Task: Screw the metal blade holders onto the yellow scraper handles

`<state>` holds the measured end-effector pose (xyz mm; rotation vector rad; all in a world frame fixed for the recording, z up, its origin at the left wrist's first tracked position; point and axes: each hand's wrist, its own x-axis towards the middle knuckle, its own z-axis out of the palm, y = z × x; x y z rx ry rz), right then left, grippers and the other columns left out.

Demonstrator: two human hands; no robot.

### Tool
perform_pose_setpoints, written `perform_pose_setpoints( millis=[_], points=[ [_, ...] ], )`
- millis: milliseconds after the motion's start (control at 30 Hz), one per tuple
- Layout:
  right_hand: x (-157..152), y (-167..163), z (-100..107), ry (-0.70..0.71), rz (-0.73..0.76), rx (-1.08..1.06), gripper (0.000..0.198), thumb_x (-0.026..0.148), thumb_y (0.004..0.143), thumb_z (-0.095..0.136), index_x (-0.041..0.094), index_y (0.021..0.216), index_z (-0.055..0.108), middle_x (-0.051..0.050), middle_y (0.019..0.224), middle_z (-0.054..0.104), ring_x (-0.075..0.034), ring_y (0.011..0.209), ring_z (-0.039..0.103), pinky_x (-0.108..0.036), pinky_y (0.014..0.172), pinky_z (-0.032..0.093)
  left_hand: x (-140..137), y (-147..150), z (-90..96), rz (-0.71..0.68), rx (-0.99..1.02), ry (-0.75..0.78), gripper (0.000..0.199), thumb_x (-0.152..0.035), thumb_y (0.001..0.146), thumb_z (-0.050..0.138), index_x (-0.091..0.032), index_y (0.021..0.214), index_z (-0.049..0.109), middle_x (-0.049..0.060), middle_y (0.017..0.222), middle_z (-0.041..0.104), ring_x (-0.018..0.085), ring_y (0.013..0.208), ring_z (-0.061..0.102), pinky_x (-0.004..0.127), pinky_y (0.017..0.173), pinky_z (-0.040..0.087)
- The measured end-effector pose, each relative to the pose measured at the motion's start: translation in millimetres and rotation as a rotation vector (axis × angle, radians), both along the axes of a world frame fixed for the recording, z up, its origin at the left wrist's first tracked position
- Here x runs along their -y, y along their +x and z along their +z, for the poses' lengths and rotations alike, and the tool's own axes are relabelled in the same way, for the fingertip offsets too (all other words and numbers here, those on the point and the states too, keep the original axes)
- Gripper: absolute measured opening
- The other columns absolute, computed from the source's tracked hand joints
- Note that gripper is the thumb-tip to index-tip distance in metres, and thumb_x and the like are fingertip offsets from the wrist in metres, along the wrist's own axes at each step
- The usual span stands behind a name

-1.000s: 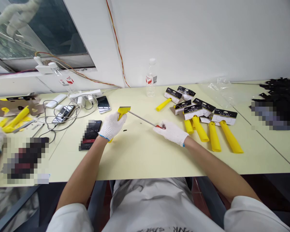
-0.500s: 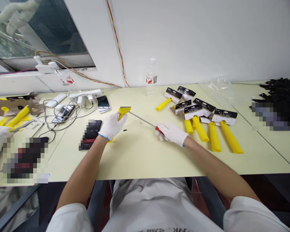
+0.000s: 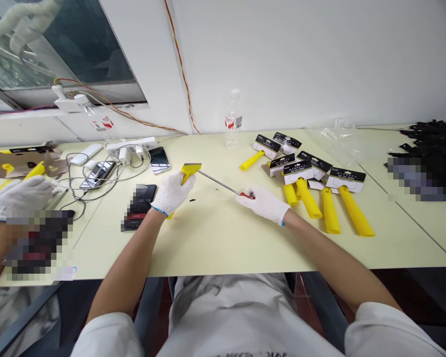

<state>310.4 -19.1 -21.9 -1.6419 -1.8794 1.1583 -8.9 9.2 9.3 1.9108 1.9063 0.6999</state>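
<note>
My left hand (image 3: 173, 192), in a white knit glove, is closed around a yellow scraper (image 3: 189, 171) with a metal blade along its top edge. Most of the scraper's handle is hidden by the glove; a bit of yellow shows below it. In my gloved right hand (image 3: 264, 202) is a screwdriver (image 3: 221, 182) with a red handle and a long metal shaft. Its tip meets the side of the scraper head just under the blade. A small dark piece (image 3: 192, 200) lies on the table between my hands.
Several carded yellow-handled scrapers (image 3: 308, 171) lie right of my right hand. Behind stands a plastic bottle (image 3: 233, 121). A black pile (image 3: 433, 153) is at far right. Phones (image 3: 159, 160) and tangled cables (image 3: 113, 171) lie left, beside a co-worker's gloved hand (image 3: 20, 198).
My right hand has shifted its grip slightly around the screwdriver's red handle, while the tip stays at the scraper head. My left hand holds still. The co-worker's hand has moved right.
</note>
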Motion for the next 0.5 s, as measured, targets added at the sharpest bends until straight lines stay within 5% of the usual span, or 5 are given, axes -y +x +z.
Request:
perform_pose_setpoints(
  millis=[133,300,433,500],
  points=[
    [1.7,-0.6,0.7,-0.136,0.046,-0.089,0.067,0.078,0.110,0.037,0.022,0.085,0.065,-0.003,0.065,0.063,-0.016,0.058,0.049,-0.030,0.058,0.037,-0.9,-0.4,-1.1,-0.010,-0.027,0.018,0.036,-0.049,0.104,0.057,-0.021,0.083,0.063,0.004,0.068,0.063,0.022,0.066,0.061,0.034,0.066,0.041],
    [-0.1,-0.5,-2.3,-0.024,-0.009,-0.014,0.056,0.075,0.099,0.068,0.022,0.085,0.061,-0.002,0.071,0.065,-0.017,0.066,0.053,-0.030,0.061,0.037,0.3,0.0,0.9,0.004,-0.007,-0.007,0.037,-0.050,0.105,0.058,-0.020,0.083,0.064,0.005,0.067,0.064,0.022,0.065,0.063,0.033,0.066,0.042],
    [-1.6,0.1,-4.7,-0.139,0.041,-0.091,0.063,0.073,0.112,0.040,0.021,0.088,0.067,-0.003,0.065,0.064,-0.016,0.057,0.049,-0.030,0.058,0.037,0.6,0.0,0.8,-0.004,-0.010,0.001,0.037,-0.050,0.105,0.058,-0.020,0.082,0.064,0.004,0.066,0.063,0.022,0.065,0.062,0.033,0.065,0.040],
    [-2.3,0.6,-4.4,-0.103,0.014,-0.078,0.061,0.074,0.109,0.046,0.021,0.085,0.064,-0.003,0.068,0.065,-0.016,0.059,0.048,-0.030,0.058,0.036,0.7,-0.3,0.3,-0.004,-0.008,-0.002,0.037,-0.050,0.105,0.057,-0.020,0.082,0.063,0.004,0.066,0.063,0.022,0.064,0.061,0.033,0.065,0.040]
  ],
)
